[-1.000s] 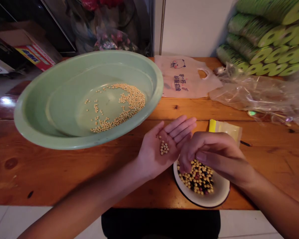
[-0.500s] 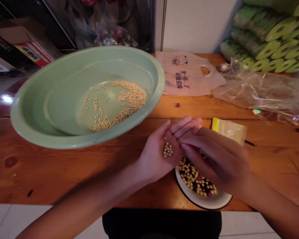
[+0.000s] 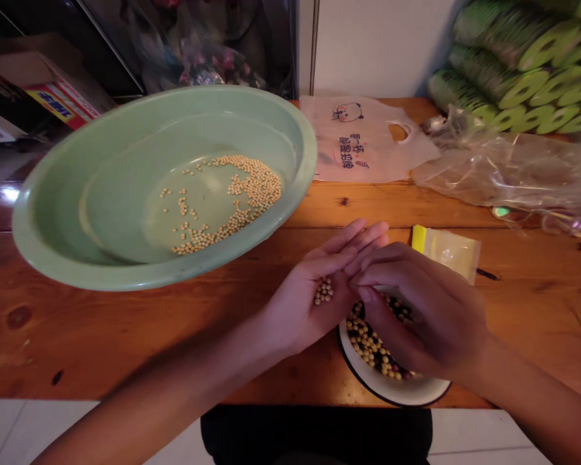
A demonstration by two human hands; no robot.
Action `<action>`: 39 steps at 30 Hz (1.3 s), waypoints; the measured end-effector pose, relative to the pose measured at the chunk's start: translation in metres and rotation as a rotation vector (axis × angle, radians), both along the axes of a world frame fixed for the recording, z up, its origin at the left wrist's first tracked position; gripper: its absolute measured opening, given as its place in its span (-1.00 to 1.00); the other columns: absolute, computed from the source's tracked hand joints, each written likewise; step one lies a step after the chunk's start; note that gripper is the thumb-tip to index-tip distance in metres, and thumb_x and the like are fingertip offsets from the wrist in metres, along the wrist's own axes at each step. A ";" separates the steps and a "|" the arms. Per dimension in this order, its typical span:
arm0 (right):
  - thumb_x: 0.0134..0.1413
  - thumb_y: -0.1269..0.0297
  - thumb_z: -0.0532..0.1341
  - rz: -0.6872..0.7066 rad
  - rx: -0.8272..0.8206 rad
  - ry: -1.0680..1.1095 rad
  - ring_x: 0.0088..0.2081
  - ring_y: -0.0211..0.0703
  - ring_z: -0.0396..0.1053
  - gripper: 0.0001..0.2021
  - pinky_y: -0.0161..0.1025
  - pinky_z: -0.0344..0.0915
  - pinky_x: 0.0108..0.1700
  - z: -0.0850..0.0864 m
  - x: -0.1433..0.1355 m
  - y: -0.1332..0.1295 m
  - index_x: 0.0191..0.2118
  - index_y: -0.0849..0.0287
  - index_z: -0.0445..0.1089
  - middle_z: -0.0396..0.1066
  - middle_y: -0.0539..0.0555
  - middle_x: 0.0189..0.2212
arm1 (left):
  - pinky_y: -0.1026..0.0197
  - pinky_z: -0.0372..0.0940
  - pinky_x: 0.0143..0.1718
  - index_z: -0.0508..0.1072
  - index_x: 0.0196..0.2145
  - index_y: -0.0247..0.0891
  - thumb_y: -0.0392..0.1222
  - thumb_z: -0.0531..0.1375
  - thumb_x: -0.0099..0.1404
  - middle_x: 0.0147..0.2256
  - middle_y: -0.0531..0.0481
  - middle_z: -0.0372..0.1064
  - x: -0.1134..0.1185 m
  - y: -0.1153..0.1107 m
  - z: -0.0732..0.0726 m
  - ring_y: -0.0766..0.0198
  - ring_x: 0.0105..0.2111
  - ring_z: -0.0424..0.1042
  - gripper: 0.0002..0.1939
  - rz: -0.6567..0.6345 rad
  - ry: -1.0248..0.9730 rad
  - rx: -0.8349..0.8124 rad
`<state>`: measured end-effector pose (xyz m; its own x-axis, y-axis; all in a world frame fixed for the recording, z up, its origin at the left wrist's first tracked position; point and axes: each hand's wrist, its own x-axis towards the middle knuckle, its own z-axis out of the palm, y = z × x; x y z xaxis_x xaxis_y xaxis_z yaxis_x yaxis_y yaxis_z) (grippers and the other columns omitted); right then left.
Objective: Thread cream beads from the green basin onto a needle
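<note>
My left hand (image 3: 310, 303) is palm up and slightly cupped, with several pale soybeans (image 3: 324, 291) lying in it and its thumb folded over the palm. Close against its fingers, my right hand (image 3: 416, 303) has its thumb and forefinger pinched together; whatever is between the tips is too small to make out. Beneath the right hand stands a white bowl (image 3: 368, 374) with a dark rim. Yellow beans (image 3: 370, 342) mixed with black and a few reddish ones fill its bottom, partly hidden by that hand.
Left of my hands, a big green basin (image 3: 126, 274) holds scattered soybeans. A small yellow-topped packet (image 3: 450, 252) lies beyond the bowl. Farther back are a printed plastic bag (image 3: 368, 142), crumpled clear plastic (image 3: 503, 168) and stacked green rolls (image 3: 523, 90).
The left thumb has folded inward over the palm beside the soybeans. My right hand stays pinched at the left fingers, its fingertips shifted slightly. The view has moved a little.
</note>
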<state>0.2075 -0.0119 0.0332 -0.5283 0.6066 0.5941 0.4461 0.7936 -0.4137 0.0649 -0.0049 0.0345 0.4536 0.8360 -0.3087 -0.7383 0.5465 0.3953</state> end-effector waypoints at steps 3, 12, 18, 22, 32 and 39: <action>0.02 0.56 0.13 0.018 -0.014 -0.003 -0.23 -0.12 0.38 -0.85 -0.16 0.38 -0.20 -0.001 0.000 0.000 -0.28 0.21 0.29 0.38 0.14 -0.33 | 0.19 0.01 0.27 0.12 0.24 -0.50 -0.30 0.01 0.32 0.20 -0.21 0.20 0.000 0.003 -0.009 0.20 0.22 0.16 -0.46 -0.022 -0.076 0.012; 0.08 0.53 0.10 0.015 -0.008 -0.106 -0.28 -0.10 0.33 -0.88 -0.11 0.34 -0.27 -0.005 -0.002 0.002 -0.26 0.24 0.29 0.38 0.18 -0.29 | 0.16 -0.08 0.29 0.12 0.25 -0.49 -0.06 -0.10 0.39 0.20 -0.19 0.22 -0.005 0.000 -0.010 0.16 0.26 0.09 -0.41 -0.113 -0.167 -0.020; 0.07 0.53 0.13 0.045 -0.009 -0.114 -0.27 -0.06 0.31 -0.93 -0.08 0.33 -0.27 -0.007 -0.004 0.003 -0.31 0.29 0.31 0.37 0.20 -0.34 | 0.17 -0.03 0.26 0.17 0.22 -0.45 0.00 -0.08 0.38 0.23 -0.16 0.17 -0.006 0.000 -0.008 0.13 0.27 0.08 -0.41 -0.131 -0.162 -0.028; 0.08 0.53 0.13 0.042 -0.002 -0.115 -0.29 -0.06 0.32 -0.94 -0.08 0.32 -0.30 -0.008 -0.005 0.003 -0.34 0.28 0.31 0.36 0.20 -0.37 | 0.20 0.05 0.22 0.14 0.24 -0.45 -0.02 -0.13 0.39 0.23 -0.15 0.17 -0.005 0.000 -0.007 0.16 0.26 0.09 -0.41 -0.121 -0.143 -0.045; 0.06 0.54 0.14 0.060 -0.004 -0.111 -0.30 -0.05 0.30 -0.96 -0.05 0.31 -0.31 -0.009 -0.006 0.004 -0.34 0.34 0.32 0.35 0.23 -0.37 | 0.20 0.00 0.24 0.17 0.23 -0.42 -0.01 -0.06 0.37 0.23 -0.13 0.18 -0.007 -0.001 -0.009 0.17 0.26 0.09 -0.42 -0.134 -0.170 -0.007; 0.06 0.56 0.12 0.044 -0.018 -0.093 -0.28 -0.06 0.29 -0.93 -0.08 0.32 -0.28 -0.008 -0.004 0.002 -0.34 0.32 0.31 0.33 0.21 -0.36 | 0.24 0.05 0.21 0.16 0.23 -0.46 -0.04 -0.11 0.39 0.22 -0.14 0.18 -0.007 -0.001 -0.004 0.21 0.25 0.11 -0.42 -0.116 -0.145 -0.031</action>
<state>0.2033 -0.0098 0.0250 -0.6066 0.5920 0.5306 0.4482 0.8060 -0.3867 0.0582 -0.0056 0.0301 0.5883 0.7664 -0.2579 -0.7173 0.6418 0.2712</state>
